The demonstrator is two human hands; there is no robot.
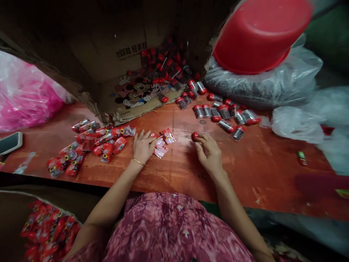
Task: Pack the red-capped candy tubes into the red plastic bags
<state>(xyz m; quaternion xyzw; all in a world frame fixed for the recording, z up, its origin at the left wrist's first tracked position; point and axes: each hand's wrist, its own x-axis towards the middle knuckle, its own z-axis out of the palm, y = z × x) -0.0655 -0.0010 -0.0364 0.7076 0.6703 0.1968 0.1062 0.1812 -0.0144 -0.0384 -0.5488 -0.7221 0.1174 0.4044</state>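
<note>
My right hand (209,152) has its fingers closed round a small jar, of which only the red cap (194,136) shows; the fingers cover the rest. My left hand (143,146) rests on the table, fingers stretched out and thumb at the edge of several small red-and-clear plastic bags (160,150). Left of that hand lies a loose heap of filled red packets (106,140), some with a clear part. Beyond my right hand, several clear jars with dark contents and red caps (224,111) lie on their sides.
Behind the hands, an open cardboard box (128,103) lies on its side, with many red-capped jars (166,67) inside. A red tub (261,36) sits on a filled plastic sack (253,89). A phone (11,143) is at the left; a container of red packets (49,233) stands below the table edge.
</note>
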